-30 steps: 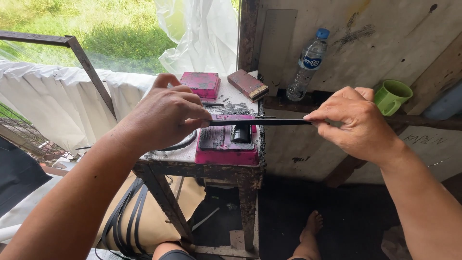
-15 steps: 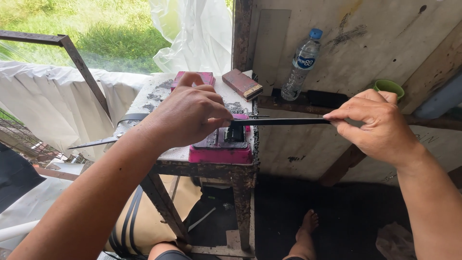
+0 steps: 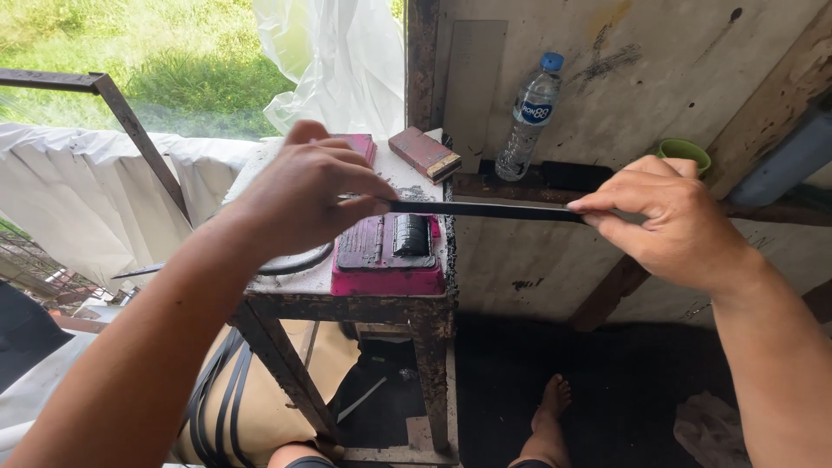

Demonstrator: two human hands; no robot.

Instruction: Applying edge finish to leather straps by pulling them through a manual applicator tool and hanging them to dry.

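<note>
Both arms extended forward. Left hand (image 3: 303, 195) fingers curled, thumb-forefinger pinch closed. Right hand (image 3: 672, 217) pinching too, well apart, knuckles up.

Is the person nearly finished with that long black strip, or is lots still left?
Hard to say what is finished: no completed piece shows. In hand: the left hand and right hand hold a flat black strip stretched level above the pink block with a black pad on the worn small table. Left, it seems: more black strips hang beside the table's leg.
</note>
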